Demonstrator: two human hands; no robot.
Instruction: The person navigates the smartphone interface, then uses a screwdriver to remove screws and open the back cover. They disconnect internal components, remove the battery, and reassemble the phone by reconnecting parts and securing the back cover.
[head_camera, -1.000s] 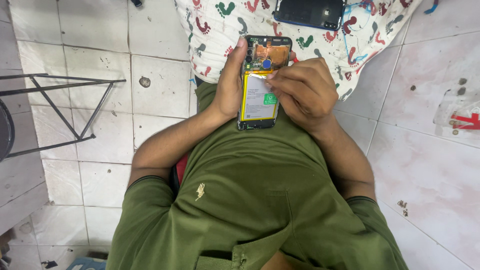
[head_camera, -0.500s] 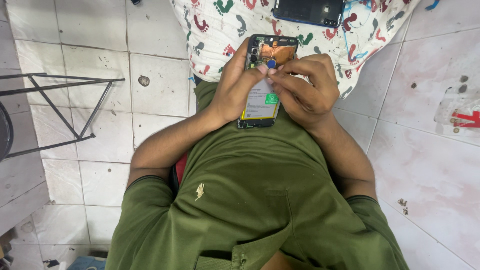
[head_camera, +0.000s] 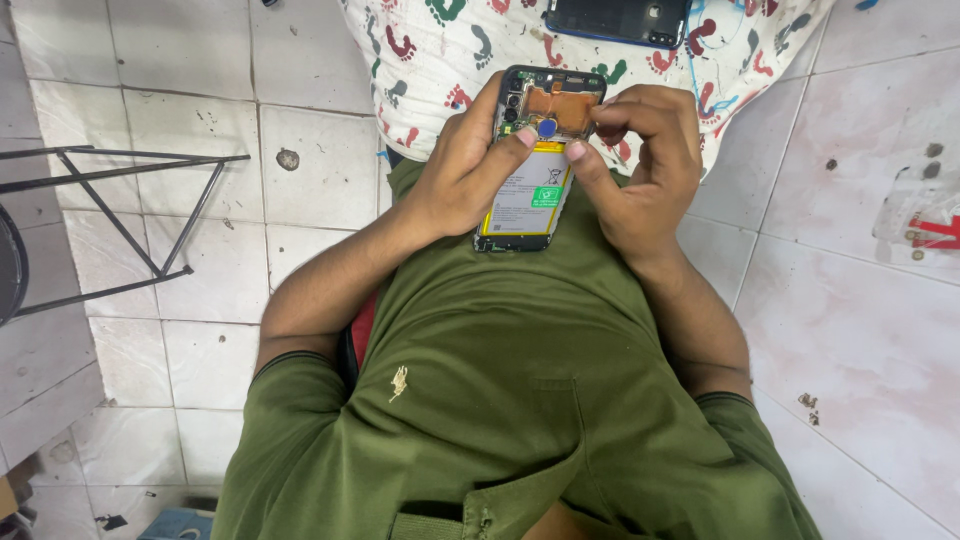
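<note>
Opened phone (head_camera: 535, 175) — back cover off, battery and orange board showing — held over the green shirt (head_camera: 500, 400). Left hand (head_camera: 460, 170) cups its side, thumb on the board; right hand (head_camera: 640, 165) pinches its top corner. Patterned cloth (head_camera: 450, 50) beyond — dark phone back (head_camera: 618, 20) lying there.

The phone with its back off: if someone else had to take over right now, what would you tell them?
Left hand: grips the opened phone by its left edge, thumb on the insides.
Right hand: fingertips pinch at the phone's top right corner, thumb on the battery.
Back cover: already off, lying on the patterned cloth above.
Left: the battery and orange inner parts are in place; what the fingertips pinch is too small to tell.
</note>
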